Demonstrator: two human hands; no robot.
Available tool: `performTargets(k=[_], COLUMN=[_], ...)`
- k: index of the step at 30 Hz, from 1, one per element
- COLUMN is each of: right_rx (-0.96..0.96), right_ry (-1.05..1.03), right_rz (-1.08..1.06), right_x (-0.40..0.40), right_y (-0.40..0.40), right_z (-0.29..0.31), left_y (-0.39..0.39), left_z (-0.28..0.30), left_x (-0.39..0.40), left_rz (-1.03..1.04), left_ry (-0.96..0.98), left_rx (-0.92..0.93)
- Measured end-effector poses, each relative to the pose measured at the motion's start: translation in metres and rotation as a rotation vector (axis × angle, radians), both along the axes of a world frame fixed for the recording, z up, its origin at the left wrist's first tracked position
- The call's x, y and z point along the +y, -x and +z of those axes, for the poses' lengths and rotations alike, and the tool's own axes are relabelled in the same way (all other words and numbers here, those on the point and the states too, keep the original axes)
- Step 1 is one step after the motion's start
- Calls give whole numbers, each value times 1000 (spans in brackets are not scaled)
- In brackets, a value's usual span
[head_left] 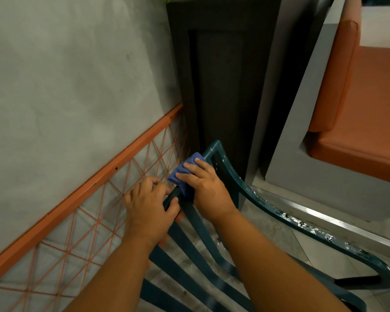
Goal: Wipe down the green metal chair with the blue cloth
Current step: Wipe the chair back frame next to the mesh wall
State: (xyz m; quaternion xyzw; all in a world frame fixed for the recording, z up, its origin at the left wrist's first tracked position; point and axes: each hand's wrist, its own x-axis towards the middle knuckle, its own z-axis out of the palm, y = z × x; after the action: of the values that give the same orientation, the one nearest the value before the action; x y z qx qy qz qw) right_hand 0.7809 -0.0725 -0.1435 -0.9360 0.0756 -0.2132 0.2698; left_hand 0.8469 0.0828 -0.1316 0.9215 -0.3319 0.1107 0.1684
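I am leaning over the green metal chair (260, 200), a dark teal frame of flat bars with slats running down the back, and the paint is flaking in pale patches along its curved right side rail. The top rail's long axis is running from my lower left up toward the far right, ending at a corner beside the dark planter (221, 70). My right hand (204, 184) is pressing the blue cloth (185, 172) onto that rail, fingers curled over the folded wad, so this grip is closing on the cloth. The cloth is lying under my right fingers and wrapping the bar, just short of the corner. My left hand (150, 204) is gripping the same rail just below the cloth, thumb hooking around the bar. An orange lattice frame (81, 194) is standing against the grey wall (72, 70) on my left.
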Motion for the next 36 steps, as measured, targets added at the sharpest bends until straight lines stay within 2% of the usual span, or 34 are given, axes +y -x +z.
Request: performTargets(k=[3, 6, 8, 11, 14, 17, 21, 25, 28, 30, 33, 36], right_rx=[29, 127, 124, 20, 7, 81, 221, 330, 294, 183, 59, 215], right_ry=[-6, 16, 21, 45, 117, 215, 229, 136, 169, 237, 149, 192], right_rz=[-30, -162, -220, -161, -73, -95, -179, -231, -239, -164, -29, -112], right_x=[-19, -24, -13, 2, -8, -28, -52, -69, -58, -51, -57, -62], right_y=[-12, -26, -26, -15, -14, -30, -46, -51, -49, -43, -36, -46], right_z=[8, 12, 11, 2, 1, 8, 11, 19, 19, 15, 17, 21], left_y=[0, 0, 0, 1, 1, 0, 0, 0, 1, 2, 2, 2], left_z=[-1, 0, 0, 1, 1, 0, -1, 0, 1, 1, 2, 3], left_x=[0, 0, 0, 0, -1, -1, -1, -2, -2, -1, -1, -2], left_rz=[2, 9, 7, 4, 10, 11, 13, 10, 3, -2, 1, -8], left_ry=[-6, -6, -10, -18, -31, -34, -23, -30, -33, -35, -41, -36], left_rx=[-7, 3, 6, 3, -8, -18, -23, -19, -13, -15, -13, -23])
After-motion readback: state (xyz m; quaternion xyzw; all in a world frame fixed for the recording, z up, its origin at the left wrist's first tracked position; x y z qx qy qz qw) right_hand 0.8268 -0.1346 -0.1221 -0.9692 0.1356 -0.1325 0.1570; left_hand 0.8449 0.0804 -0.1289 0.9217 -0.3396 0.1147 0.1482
